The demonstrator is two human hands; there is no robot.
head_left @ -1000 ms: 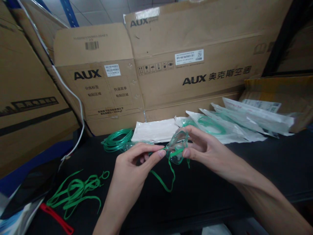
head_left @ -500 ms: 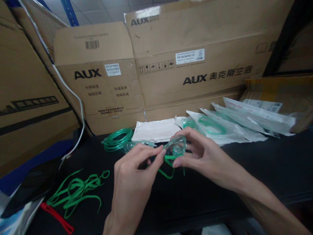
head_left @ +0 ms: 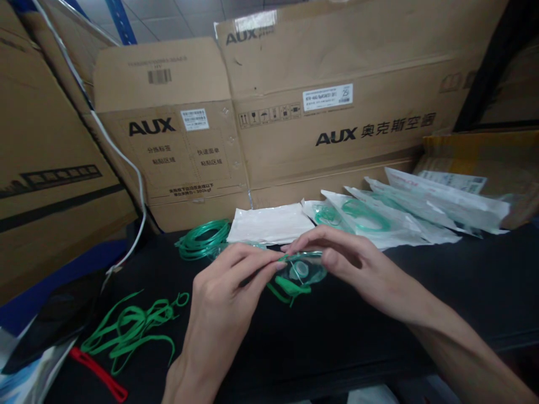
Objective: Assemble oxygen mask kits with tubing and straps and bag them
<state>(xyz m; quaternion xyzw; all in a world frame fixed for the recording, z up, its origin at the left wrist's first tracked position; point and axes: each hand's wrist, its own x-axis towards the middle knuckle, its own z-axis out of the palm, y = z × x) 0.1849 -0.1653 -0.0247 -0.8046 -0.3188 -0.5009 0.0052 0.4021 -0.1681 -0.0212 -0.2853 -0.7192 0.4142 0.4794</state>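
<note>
A clear, green-tinted plastic mask (head_left: 309,270) is held above the black table between both hands, with a green strap (head_left: 290,287) hanging below it. My left hand (head_left: 236,280) pinches the mask's left end between thumb and fingertips. On the other side, my right hand (head_left: 353,264) is closed on the mask's upper right rim, thumb near the edge and fingers reaching over behind it. Behind my left hand lies another clear plastic piece, mostly hidden, beside a coil of green tubing (head_left: 204,238).
Loose green straps (head_left: 135,325) and a red strip (head_left: 99,373) lie at the left on the black table (head_left: 337,348). A white packet (head_left: 269,224) and several bagged sets (head_left: 366,216) line the back. Cardboard boxes (head_left: 278,151) stand behind; a white cable (head_left: 122,151) hangs left.
The mask has turned so its opening and round port face differently, and it lies flatter. My right hand has shifted its fingers over the rim. The strap now hangs bunched closer under the mask.
</note>
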